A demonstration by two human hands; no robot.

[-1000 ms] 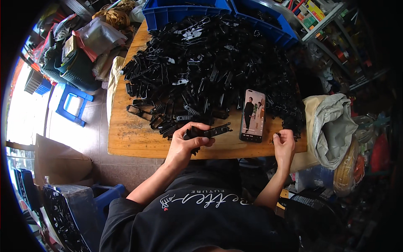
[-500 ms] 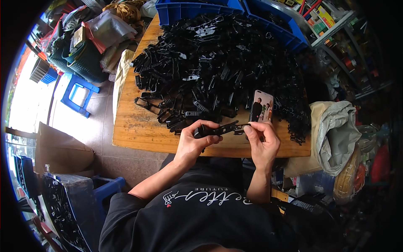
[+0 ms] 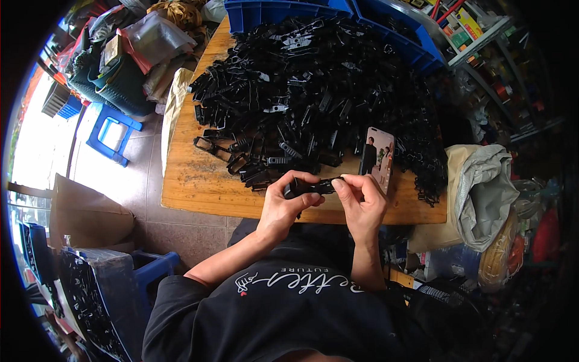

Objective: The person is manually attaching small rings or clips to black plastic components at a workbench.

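My left hand point(image 3: 282, 208) is closed around a black plastic part point(image 3: 319, 186) held over the table's near edge. At the right end of that part, my right hand point(image 3: 363, 202) pinches with thumb and fingertips; whether a second small piece is between them is hidden. A big heap of similar black plastic parts point(image 3: 301, 90) covers most of the wooden table point(image 3: 193, 184) beyond my hands. Just past my right hand, a phone point(image 3: 379, 157) with a lit screen showing people leans against the heap.
Blue bins point(image 3: 283, 13) stand at the table's far edge. A blue stool point(image 3: 114, 134) is on the floor to the left, near a brown sack point(image 3: 90, 211). An open whitish woven sack point(image 3: 482, 193) stands by the right edge. Shelving point(image 3: 482, 45) rises at far right.
My right hand has moved left, close to my left hand. The piece that stretched between the hands now shows shorter, its right end under my right fingertips. My left hand has barely shifted.
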